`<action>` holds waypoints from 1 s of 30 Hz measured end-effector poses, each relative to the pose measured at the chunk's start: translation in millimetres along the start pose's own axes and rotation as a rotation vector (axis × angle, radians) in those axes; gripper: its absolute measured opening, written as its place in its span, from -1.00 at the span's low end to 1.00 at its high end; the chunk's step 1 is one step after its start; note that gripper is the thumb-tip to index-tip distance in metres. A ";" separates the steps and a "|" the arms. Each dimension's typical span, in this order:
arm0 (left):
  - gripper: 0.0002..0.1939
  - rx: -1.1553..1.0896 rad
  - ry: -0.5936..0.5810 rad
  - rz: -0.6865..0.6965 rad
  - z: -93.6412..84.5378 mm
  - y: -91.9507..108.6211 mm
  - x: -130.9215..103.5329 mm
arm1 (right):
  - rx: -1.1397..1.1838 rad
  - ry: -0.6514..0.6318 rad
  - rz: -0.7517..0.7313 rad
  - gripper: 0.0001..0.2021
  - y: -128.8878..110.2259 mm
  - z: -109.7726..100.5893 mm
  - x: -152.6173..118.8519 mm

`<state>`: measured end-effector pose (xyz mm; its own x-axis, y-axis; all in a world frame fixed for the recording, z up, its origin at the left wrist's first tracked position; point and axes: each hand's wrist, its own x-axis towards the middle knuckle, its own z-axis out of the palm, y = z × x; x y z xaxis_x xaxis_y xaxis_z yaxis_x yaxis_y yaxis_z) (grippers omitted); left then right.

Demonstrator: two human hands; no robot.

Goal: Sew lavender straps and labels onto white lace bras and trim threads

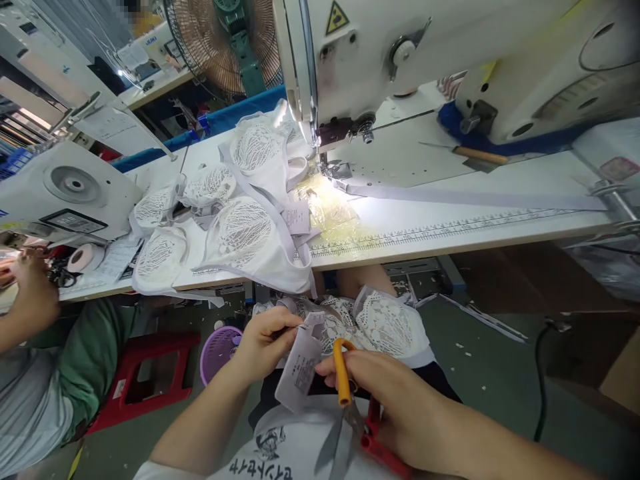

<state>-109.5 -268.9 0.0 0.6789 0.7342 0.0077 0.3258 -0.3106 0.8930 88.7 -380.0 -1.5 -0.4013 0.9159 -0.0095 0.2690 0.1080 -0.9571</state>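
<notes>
In the head view, my left hand [270, 339] pinches the top edge of a white care label [299, 373] with small printed text. Over my lap lies a white lace bra [387, 321], right behind the label. My right hand [385, 387] holds a pair of scissors [354, 415] with one orange and one red handle. Their blades are parted and point down toward my shirt. The fingertips of that hand reach the label's right edge; whether they grip it too I cannot tell.
A sewing machine [350, 60] stands over the table [450, 230], its lamp lit. More lace bras [245, 233] lie left of its needle. A wooden-handled tool [480, 155] rests behind. Below are a purple basket [220, 353] and a red stool [145, 373]; a co-worker's arm [33, 293] is far left.
</notes>
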 end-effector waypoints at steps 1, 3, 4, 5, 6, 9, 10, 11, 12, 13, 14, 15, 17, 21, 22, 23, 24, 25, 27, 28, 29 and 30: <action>-0.84 -0.052 0.001 -0.014 -0.3 -0.8 -0.3 | 0.010 -0.029 0.021 -0.74 -1.0 -4.0 0.4; -0.85 -0.145 -0.002 -0.035 -0.6 -2.6 -1.2 | 0.000 -0.063 0.072 -0.79 0.2 -13.7 1.0; -0.86 -0.183 -0.010 -0.047 -0.7 -3.5 -1.8 | -0.028 -0.074 0.098 -0.79 2.7 -18.8 1.2; -0.87 -0.213 -0.020 -0.056 -0.7 -4.2 -2.6 | -0.077 -0.082 0.123 -0.78 6.2 -23.7 1.3; -0.88 -0.230 -0.028 -0.059 -0.6 -4.8 -3.4 | -0.143 -0.086 0.152 -0.76 10.6 -28.2 1.2; -0.90 -0.195 -0.051 -0.027 0.5 -4.3 -5.2 | -0.392 -0.086 0.220 -0.66 24.2 -37.6 -0.4; -0.90 -0.155 -0.048 -0.002 1.2 -3.5 -5.5 | -0.465 -0.085 0.224 -0.64 27.4 -39.0 -1.4; -0.90 -0.110 -0.042 0.030 2.0 -2.3 -5.6 | -0.522 -0.083 0.219 -0.63 29.4 -39.7 -2.6; -0.89 -0.064 -0.034 0.066 2.8 -1.1 -5.4 | -0.561 -0.083 0.208 -0.62 30.3 -39.8 -3.9; -0.89 -0.024 -0.026 0.100 3.7 0.1 -5.2 | -0.589 -0.084 0.195 -0.62 30.3 -39.5 -5.2; -0.88 0.006 -0.020 0.129 4.5 1.2 -5.0 | -0.612 -0.086 0.189 -0.62 29.7 -39.0 -6.3; -0.88 0.027 -0.021 0.153 5.3 2.1 -4.8 | -0.634 -0.091 0.190 -0.62 28.8 -38.4 -7.2; -0.87 0.050 -0.025 0.186 6.1 3.6 -4.6 | -0.684 -0.093 0.214 -0.62 27.4 -37.6 -8.0; -0.86 0.095 -0.016 0.230 5.7 6.4 -5.4 | -0.759 -0.064 0.261 -0.61 29.6 -37.2 -7.4; -0.86 0.109 -0.014 0.237 5.6 7.1 -5.7 | -0.768 -0.058 0.266 -0.61 30.6 -37.0 -7.3; -0.86 0.126 -0.012 0.243 5.6 7.8 -6.0 | -0.773 -0.053 0.269 -0.61 31.4 -36.7 -7.4; -0.85 0.143 -0.010 0.248 5.8 8.4 -6.3 | -0.777 -0.051 0.271 -0.61 32.0 -36.3 -7.5; -0.85 0.159 -0.005 0.251 6.3 8.9 -6.6 | -0.781 -0.049 0.270 -0.61 32.3 -35.7 -7.7; -0.84 0.184 0.007 0.249 7.6 9.7 -7.2 | -0.790 -0.047 0.271 -0.61 32.2 -34.2 -8.4; -0.84 0.191 0.013 0.247 8.4 9.9 -7.5 | -0.795 -0.045 0.272 -0.61 31.9 -33.4 -8.7; -0.84 0.194 0.020 0.241 9.1 9.9 -7.9 | -0.800 -0.042 0.267 -0.61 31.7 -32.5 -9.1; -0.84 0.195 0.026 0.235 9.8 9.8 -8.3 | -0.805 -0.039 0.258 -0.61 31.5 -31.6 -9.5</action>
<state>-105.6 -284.0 4.3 0.7348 0.6425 0.2175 0.2835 -0.5821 0.7621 128.7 -373.1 -22.4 -0.2679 0.9372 -0.2234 0.8918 0.1535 -0.4257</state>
